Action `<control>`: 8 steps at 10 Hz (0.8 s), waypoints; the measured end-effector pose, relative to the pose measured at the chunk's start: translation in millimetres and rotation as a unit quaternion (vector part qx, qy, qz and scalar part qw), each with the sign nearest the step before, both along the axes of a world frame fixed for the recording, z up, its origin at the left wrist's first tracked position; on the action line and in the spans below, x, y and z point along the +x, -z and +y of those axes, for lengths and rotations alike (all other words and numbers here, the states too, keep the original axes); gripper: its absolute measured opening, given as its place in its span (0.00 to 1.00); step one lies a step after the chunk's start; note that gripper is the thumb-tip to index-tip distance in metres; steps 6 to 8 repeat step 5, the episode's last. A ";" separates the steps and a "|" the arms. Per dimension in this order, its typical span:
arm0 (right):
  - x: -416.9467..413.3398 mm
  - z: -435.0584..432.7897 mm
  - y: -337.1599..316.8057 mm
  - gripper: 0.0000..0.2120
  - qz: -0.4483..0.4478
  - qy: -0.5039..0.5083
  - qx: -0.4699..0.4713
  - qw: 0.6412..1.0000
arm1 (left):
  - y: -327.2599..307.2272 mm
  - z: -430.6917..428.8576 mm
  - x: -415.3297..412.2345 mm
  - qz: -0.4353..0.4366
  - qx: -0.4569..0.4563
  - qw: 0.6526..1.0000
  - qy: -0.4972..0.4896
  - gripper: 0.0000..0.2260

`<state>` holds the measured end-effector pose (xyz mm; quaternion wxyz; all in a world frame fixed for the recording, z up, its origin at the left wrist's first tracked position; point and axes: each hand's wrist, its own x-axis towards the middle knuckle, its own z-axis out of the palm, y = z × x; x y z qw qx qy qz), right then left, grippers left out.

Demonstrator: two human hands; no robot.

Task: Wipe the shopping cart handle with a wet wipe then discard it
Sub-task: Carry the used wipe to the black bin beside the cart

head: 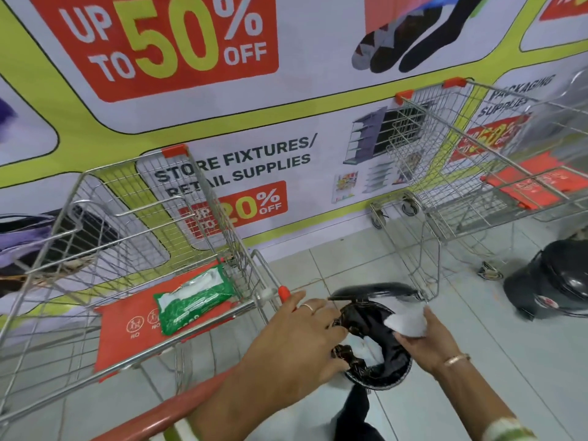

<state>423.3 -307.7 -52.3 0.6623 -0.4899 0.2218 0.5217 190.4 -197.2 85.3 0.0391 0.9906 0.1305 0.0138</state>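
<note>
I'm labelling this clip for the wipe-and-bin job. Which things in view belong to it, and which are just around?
Part of the job:
- used white wipe in the right hand
- black-lined bin, lid up, left hand at its rim
- red cart handle
- green wipes pack on the cart's seat flap

Just around:
- second cart
- black helmet on the floor
- sale banner

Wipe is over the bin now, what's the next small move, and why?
Probably let the right hand release the crumpled white wet wipe into the small black lined bin. The wipe sits just above the bin's opening, the hinged black lid is up, and the left hand is at the liner's edge, apparently holding it open.
</note>
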 end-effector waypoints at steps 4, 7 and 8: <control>6.9 47.7 -7.5 0.19 -0.203 -0.192 -0.159 0.947 | 2.9 1.6 -2.2 0.012 -0.018 1.000 0.014 0.21; 1.7 71.2 -57.8 0.12 -0.310 -0.164 -0.116 0.929 | -2.8 -0.7 -0.2 -0.017 -0.048 0.999 0.001 0.21; 1.7 71.2 -57.8 0.12 -0.310 -0.164 -0.116 0.929 | -2.8 -0.7 -0.2 -0.017 -0.048 0.999 0.001 0.21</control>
